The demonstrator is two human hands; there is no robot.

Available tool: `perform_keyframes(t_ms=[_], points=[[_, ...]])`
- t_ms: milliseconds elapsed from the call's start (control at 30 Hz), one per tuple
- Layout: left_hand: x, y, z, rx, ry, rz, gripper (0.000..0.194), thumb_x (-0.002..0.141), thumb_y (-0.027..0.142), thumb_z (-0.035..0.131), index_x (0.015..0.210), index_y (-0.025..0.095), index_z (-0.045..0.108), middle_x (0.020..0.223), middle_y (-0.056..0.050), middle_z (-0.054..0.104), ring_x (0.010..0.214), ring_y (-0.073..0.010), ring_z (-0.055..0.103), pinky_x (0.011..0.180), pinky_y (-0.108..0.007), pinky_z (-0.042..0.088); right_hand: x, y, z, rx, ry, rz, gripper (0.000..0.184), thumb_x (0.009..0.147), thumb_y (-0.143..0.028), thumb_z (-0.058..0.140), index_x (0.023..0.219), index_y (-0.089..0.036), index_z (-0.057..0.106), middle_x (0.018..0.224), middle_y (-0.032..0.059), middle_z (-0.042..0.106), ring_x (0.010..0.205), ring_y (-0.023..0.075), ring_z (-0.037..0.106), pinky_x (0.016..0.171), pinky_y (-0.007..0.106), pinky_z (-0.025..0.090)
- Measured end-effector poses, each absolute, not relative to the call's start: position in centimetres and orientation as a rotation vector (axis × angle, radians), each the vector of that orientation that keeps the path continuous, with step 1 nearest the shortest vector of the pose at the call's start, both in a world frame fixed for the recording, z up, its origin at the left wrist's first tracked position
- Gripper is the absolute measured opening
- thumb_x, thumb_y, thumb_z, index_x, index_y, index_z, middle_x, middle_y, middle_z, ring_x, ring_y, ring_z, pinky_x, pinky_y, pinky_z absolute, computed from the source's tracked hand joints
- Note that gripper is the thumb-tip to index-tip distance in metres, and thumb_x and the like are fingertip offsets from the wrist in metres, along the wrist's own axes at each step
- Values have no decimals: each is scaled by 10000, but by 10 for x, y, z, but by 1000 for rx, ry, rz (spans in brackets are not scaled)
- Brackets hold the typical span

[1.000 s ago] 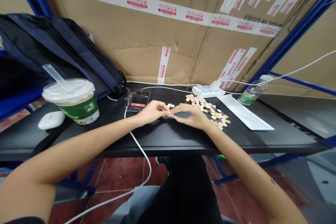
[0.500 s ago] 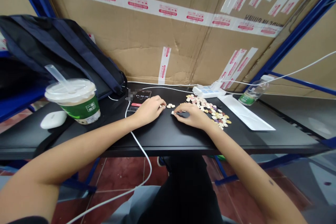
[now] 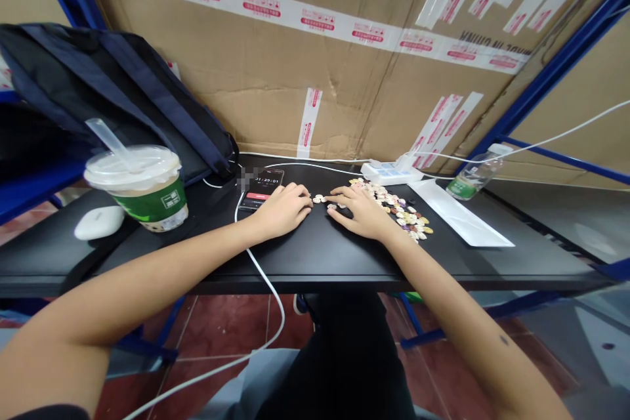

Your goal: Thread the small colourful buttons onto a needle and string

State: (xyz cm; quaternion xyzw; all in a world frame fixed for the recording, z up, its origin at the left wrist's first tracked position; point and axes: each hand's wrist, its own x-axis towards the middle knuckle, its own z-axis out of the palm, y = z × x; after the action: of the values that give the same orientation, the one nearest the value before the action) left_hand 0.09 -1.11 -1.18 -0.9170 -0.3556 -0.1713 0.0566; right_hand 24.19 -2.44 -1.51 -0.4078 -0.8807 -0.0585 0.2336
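My left hand (image 3: 282,211) rests on the black table (image 3: 315,252) beside the phone, its fingers bent and slightly apart; nothing shows in them. By its fingertips lies a short row of small pale button-like pieces (image 3: 319,199). My right hand (image 3: 361,211) is open, palm down, with the fingers spread. Its index finger reaches the right end of the row, and another pale piece (image 3: 331,207) lies between thumb and forefinger. Behind and to the right of this hand spreads a pile of mixed button-like pieces (image 3: 406,215), white, yellow, brown and purple, partly hidden by it.
A phone (image 3: 260,190) with a running timer, a lidded drink cup (image 3: 147,190), a white earbud case (image 3: 100,222) and a backpack (image 3: 123,92) are at left. A power strip (image 3: 391,172), white packet (image 3: 460,213) and bottle (image 3: 477,174) are at right. A white cable (image 3: 268,282) hangs over the front edge.
My right hand has let go of the pale piece it pinched and spread its fingers toward the row. My left fingers have loosened from their pinch and flattened somewhat.
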Motion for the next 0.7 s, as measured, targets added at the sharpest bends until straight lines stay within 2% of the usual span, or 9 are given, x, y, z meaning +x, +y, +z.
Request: perform_keyframes(t_ms=[133, 367, 533, 700], points=[[4, -14, -10, -2868, -1048, -527, 242, 980, 227, 434, 1051, 175, 660, 1084, -82, 679, 1064, -228, 580, 923, -358, 396, 241, -25, -13, -1036, -2427, -57, 229, 948, -330, 538, 1093, -247, 694, 1165, 80, 664, 1091, 258, 597, 977, 467, 436], [5, -14, -9, -2983, -975, -574, 215, 964, 178, 445, 999, 190, 656, 1035, -55, 667, 1036, -214, 585, 918, -349, 388, 236, -31, -9, -865, -2453, 69, 105, 906, -308, 630, 909, -233, 702, 974, 47, 722, 955, 210, 637, 910, 392, 458], [4, -14, -8, -2909, -1107, -623, 216, 948, 258, 508, 1088, 183, 655, 1131, -85, 621, 1091, -242, 564, 931, -378, 387, 234, -35, -6, -868, -2470, 120, 97, 898, -315, 649, 892, -232, 698, 926, 30, 726, 918, 189, 641, 882, 365, 445], [3, -15, -9, -2913, -1150, -539, 263, 964, 293, 480, 1124, 194, 664, 1137, -88, 620, 1109, -254, 557, 934, -397, 390, 234, -37, -6, -864, -2460, 127, 94, 877, -285, 666, 946, -234, 704, 949, 37, 733, 934, 198, 645, 884, 373, 441]])
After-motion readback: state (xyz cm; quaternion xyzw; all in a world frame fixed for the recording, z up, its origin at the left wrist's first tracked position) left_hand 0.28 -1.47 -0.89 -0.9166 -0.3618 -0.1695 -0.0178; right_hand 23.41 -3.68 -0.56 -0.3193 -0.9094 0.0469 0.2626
